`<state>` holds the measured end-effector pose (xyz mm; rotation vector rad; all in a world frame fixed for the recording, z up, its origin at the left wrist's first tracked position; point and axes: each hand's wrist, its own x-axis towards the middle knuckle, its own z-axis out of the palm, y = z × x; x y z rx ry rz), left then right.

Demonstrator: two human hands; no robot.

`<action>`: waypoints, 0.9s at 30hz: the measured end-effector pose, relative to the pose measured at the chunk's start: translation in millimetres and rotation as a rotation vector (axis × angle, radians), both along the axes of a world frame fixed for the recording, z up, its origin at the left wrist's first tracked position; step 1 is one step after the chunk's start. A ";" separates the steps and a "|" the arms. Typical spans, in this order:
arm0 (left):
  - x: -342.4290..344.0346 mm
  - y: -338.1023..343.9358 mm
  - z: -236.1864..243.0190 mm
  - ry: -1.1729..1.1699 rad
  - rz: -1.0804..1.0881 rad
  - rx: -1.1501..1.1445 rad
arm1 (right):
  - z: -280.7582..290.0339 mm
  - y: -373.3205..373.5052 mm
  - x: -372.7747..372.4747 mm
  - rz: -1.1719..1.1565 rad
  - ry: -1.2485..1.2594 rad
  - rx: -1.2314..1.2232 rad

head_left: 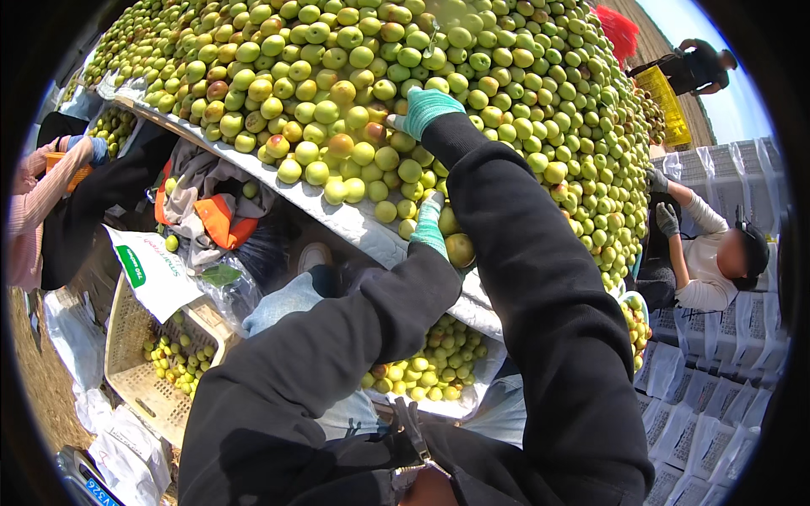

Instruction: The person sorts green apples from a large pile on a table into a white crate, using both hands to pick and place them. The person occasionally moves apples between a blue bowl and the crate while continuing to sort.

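A large sloping heap of green, partly reddish fruit (311, 72) rests on a white padded liner (367, 232). My right hand (426, 113), in a mint-green glove, reaches into the upper part of the heap, fingers bent among the fruit; what they hold is hidden. Lower down, near the liner's edge, my left hand (430, 221), gloved alike, rests against the fruit with its fingers together and curved; I cannot make out anything in them. A larger fruit (461, 251) sits just right of it, and more fruit (439, 367) lies in a lined container below my arms.
A beige crate (164, 401) with some fruit stands lower left, below clothing (219, 215) and a white sack (143, 270). One person (38, 207) is at far left, another (704, 261) at right beside stacked bagged crates (717, 363), a third (700, 63) upper right near a yellow crate (666, 105).
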<state>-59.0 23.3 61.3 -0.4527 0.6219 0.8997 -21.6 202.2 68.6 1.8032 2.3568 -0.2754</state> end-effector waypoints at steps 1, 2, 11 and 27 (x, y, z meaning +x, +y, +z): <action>0.4 -3.2 4.7 0.038 -0.025 -0.023 | 2.7 1.5 13.0 -0.034 0.058 0.012; -0.1 -5.3 8.1 0.066 -0.041 -0.044 | 5.7 3.1 29.4 -0.123 0.196 0.136; 9.5 -15.9 14.1 0.045 -0.055 -0.086 | 14.8 29.4 91.1 -0.306 -0.342 -0.063; 21.5 -26.2 7.7 -0.080 -0.005 -0.141 | -3.6 22.6 -12.4 0.329 0.353 0.478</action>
